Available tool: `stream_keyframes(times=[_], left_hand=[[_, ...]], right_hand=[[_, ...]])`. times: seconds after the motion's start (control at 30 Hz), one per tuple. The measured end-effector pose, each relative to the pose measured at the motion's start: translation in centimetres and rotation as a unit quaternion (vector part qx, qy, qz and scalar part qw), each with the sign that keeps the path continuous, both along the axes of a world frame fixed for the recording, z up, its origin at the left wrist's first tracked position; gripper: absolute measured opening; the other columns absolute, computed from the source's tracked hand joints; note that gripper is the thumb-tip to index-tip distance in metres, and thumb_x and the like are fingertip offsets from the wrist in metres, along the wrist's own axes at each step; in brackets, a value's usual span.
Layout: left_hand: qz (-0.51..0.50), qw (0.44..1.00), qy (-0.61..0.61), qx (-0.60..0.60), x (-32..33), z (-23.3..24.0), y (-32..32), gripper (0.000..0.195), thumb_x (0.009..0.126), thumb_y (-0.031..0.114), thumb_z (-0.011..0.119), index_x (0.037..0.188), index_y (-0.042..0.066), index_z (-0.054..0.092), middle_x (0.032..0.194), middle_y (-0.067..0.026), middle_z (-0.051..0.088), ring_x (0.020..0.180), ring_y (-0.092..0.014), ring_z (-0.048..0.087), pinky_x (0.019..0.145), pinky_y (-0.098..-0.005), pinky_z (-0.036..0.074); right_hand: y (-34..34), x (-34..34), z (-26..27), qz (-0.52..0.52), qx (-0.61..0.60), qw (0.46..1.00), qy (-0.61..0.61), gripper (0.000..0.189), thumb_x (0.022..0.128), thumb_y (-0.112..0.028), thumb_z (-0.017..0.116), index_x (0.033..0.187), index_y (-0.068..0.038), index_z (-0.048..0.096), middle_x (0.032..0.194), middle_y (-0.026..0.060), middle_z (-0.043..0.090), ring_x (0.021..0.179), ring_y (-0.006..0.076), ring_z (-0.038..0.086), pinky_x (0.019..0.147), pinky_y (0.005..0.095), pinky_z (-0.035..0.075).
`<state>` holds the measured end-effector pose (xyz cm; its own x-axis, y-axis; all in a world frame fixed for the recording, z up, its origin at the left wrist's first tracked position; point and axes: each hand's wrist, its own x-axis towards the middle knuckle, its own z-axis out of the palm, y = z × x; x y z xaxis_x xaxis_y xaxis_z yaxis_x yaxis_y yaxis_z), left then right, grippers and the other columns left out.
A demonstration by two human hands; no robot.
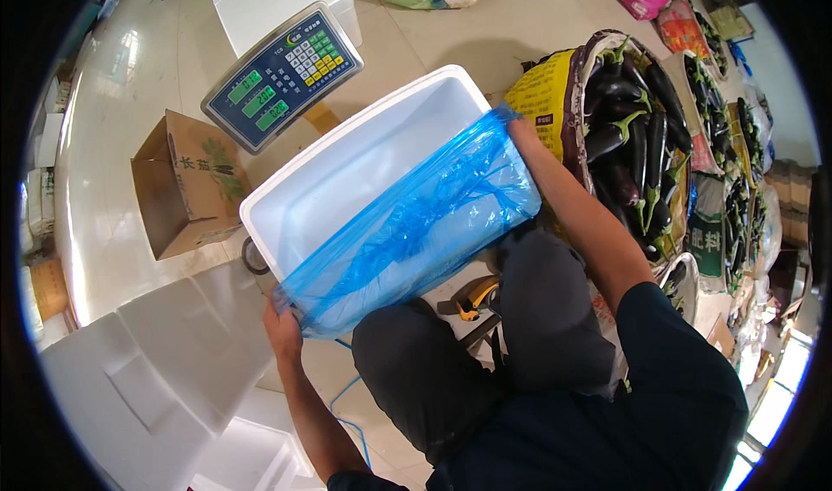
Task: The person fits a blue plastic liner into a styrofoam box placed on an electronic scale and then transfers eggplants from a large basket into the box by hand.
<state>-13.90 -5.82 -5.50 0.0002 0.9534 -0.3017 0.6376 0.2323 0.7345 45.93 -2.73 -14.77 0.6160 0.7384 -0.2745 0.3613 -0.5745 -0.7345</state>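
A white foam box (364,159) stands tilted across the view in front of my knees, its inside bare at the far side. Blue plastic film (416,224), thin and crinkled, spans the near part of the box and hangs over its near side. My left hand (284,328) grips one edge of the film at the box's lower left corner. At the right end, my right hand (520,130) holds the film's other edge by the rim, its fingers partly hidden under the plastic.
A digital scale display (283,78) is beyond the box, with an open cardboard box (201,185) to its left. Large white foam boxes (162,354) lie lower left. A sack of eggplants (572,120) stands close on the right, more sacks behind it. A yellow-handled tool (478,298) lies between my knees.
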Motion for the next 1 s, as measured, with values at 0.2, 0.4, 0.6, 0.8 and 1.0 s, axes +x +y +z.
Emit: stream_keyframes(times=[0.2, 0.4, 0.6, 0.8, 1.0], left_hand=[[-0.006, 0.990, 0.051, 0.134, 3.0, 3.7, 0.8, 0.044, 0.084, 0.005, 0.049, 0.125, -0.002, 0.064, 0.111, -0.0181, 0.070, 0.103, -0.024, 0.066, 0.090, -0.0330, 0.050], [0.100, 0.985, -0.136, -0.029, 7.5, 8.0, 5.8, 0.035, 0.090, 0.004, 0.054, 0.122, -0.001, 0.066, 0.100, -0.0110, 0.069, 0.078, -0.015, 0.061, 0.069, -0.0272, 0.047], [0.166, 0.895, -0.391, -0.132, 6.9, 7.5, 10.0, 0.027, 0.095, 0.013, 0.060, 0.118, -0.001, 0.065, 0.092, -0.0086, 0.066, 0.063, -0.011, 0.053, 0.055, -0.0273, 0.042], [0.092, 0.931, -0.342, -0.095, 5.9, 7.7, 11.8, 0.034, 0.090, 0.007, 0.068, 0.122, -0.002, 0.064, 0.089, -0.0074, 0.067, 0.070, -0.010, 0.056, 0.063, -0.0264, 0.044], [0.093, 0.990, -0.107, -0.019, 8.0, 6.9, 15.2, 0.026, 0.089, 0.009, 0.070, 0.113, -0.002, 0.072, 0.092, -0.0043, 0.069, 0.084, -0.011, 0.061, 0.075, -0.0245, 0.045]], right_hand=[[1.6, -2.7, 3.5, -0.121, -0.003, 0.959, 0.255, 0.048, 0.101, -0.037, 0.052, 0.119, 0.004, 0.067, 0.100, 0.0157, 0.073, 0.088, 0.0260, 0.069, 0.078, 0.0384, 0.053], [2.5, -2.1, 7.7, -0.044, 0.176, 0.915, 0.361, 0.027, 0.097, -0.008, 0.057, 0.119, 0.003, 0.068, 0.100, 0.0110, 0.071, 0.082, 0.0167, 0.067, 0.076, 0.0301, 0.055], [4.6, -0.8, 8.3, -0.032, 0.168, 0.908, 0.383, 0.027, 0.093, 0.002, 0.058, 0.119, 0.003, 0.067, 0.098, 0.0088, 0.070, 0.079, 0.0177, 0.068, 0.074, 0.0286, 0.057], [6.3, 0.7, 8.8, 0.025, 0.150, 0.879, 0.451, 0.025, 0.092, -0.009, 0.062, 0.115, -0.004, 0.070, 0.085, 0.0027, 0.067, 0.059, 0.0078, 0.055, 0.050, 0.0237, 0.044], [9.7, 0.0, 7.1, 0.079, 0.101, 0.948, 0.291, 0.026, 0.088, -0.023, 0.069, 0.107, -0.006, 0.075, 0.077, 0.0005, 0.066, 0.056, 0.0062, 0.051, 0.047, 0.0242, 0.038]])
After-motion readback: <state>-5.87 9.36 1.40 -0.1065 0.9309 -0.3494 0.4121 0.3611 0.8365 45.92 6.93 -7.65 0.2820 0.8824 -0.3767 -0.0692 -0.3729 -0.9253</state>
